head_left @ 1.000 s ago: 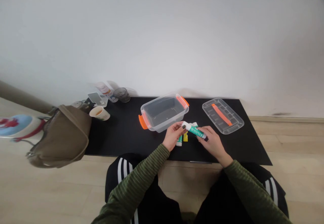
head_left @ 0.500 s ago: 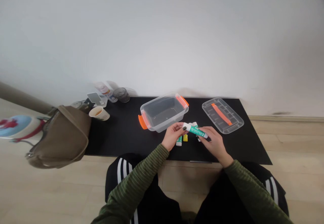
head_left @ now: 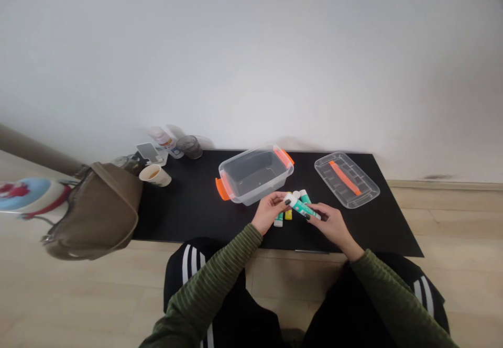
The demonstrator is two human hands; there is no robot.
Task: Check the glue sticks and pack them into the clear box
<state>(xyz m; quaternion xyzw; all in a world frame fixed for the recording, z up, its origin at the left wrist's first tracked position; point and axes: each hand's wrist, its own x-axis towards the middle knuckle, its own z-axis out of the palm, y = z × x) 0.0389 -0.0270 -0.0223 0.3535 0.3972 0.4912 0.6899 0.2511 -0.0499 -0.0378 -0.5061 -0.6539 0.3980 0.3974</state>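
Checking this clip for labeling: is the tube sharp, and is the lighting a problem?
Head view: the tube is small but fairly sharp, its print too small to read. Head view: soft light, no harsh glare, only a faint shadow on the wall behind the box.

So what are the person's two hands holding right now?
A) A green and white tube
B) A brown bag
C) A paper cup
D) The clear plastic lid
A. The left hand and right hand both grip the green and white tube, one at each end, above the black table top.
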